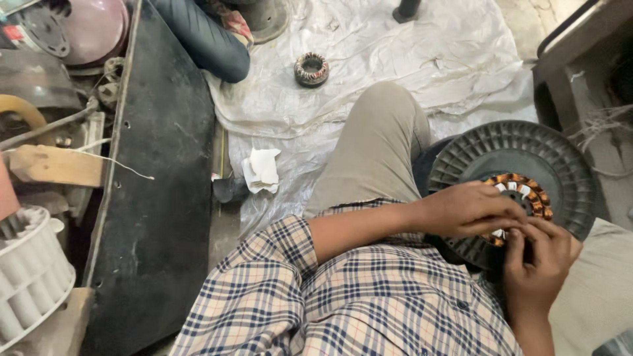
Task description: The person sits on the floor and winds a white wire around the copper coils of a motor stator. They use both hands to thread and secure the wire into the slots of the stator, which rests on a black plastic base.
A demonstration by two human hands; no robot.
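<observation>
A round dark ribbed motor housing (527, 148) rests on my lap at the right, with a ring of copper windings (531, 191) in its middle. My left hand (471, 209) lies across the lower left of the winding ring, fingers curled onto it. My right hand (537, 264) comes up from below, its fingertips pinching at the ring's lower edge beside the left hand. What the fingers pinch is hidden. My checked sleeve (283, 277) and beige trouser leg (376, 145) fill the middle.
A second wound stator (311, 68) lies on the white plastic sheet (409, 46) ahead. Crumpled white paper (262, 169) sits beside a long dark board (161, 165). A white blower wheel (30, 277), a wood block (56, 165) and a purple housing (95, 26) crowd the left. Another person's leg (204, 36) is at the top.
</observation>
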